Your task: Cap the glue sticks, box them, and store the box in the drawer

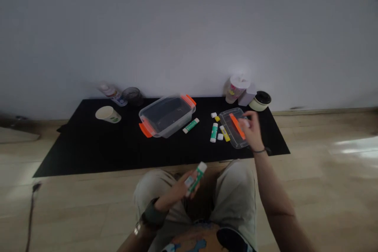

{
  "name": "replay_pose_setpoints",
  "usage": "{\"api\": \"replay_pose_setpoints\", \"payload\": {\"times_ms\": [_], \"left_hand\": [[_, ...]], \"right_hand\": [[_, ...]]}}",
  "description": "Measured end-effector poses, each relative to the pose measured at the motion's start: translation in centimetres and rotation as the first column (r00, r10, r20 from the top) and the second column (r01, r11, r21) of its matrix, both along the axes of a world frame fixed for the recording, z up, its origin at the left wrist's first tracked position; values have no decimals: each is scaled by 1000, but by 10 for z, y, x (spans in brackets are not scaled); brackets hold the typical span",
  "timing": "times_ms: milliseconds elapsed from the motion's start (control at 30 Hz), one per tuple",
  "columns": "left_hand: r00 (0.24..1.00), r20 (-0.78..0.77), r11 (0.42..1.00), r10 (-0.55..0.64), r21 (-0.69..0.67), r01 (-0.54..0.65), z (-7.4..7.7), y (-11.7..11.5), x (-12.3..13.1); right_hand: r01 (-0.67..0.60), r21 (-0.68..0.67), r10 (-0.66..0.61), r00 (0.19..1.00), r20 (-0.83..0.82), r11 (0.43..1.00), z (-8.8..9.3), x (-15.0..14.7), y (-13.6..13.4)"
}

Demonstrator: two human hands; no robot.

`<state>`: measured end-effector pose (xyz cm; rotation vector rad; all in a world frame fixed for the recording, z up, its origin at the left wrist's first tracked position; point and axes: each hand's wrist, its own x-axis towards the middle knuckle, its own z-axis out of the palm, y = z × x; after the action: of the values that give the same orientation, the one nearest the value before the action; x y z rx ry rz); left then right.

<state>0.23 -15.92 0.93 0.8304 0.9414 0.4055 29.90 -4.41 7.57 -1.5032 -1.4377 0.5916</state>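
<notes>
My left hand is raised over my lap, gripping a green-and-white glue stick. My right hand hovers at the edge of a transparent lid with an orange strip, its fingers pinched on a small, blurred white object. Near the lid lie a green-and-white glue stick, a yellow glue stick and a white cap. Another green glue stick rests beside a transparent box with orange clips. I cannot see inside the box well.
Everything lies on a black mat on a wooden floor against a wall. A paper cup lies on its side at left. Along the wall stand a bottle, a dark cup, a lidded plastic cup and a tape roll.
</notes>
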Motion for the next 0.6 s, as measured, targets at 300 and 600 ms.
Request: {"api": "replay_pose_setpoints", "payload": {"times_ms": [300,600], "left_hand": [[526,-773,686,354,597,415,-43,116,53],[354,-801,522,484,588,617,-44,135,62]], "right_hand": [[-128,-447,446,506,738,885,-85,-88,68],[-116,-209,233,659,715,971,-86,-63,44]]}}
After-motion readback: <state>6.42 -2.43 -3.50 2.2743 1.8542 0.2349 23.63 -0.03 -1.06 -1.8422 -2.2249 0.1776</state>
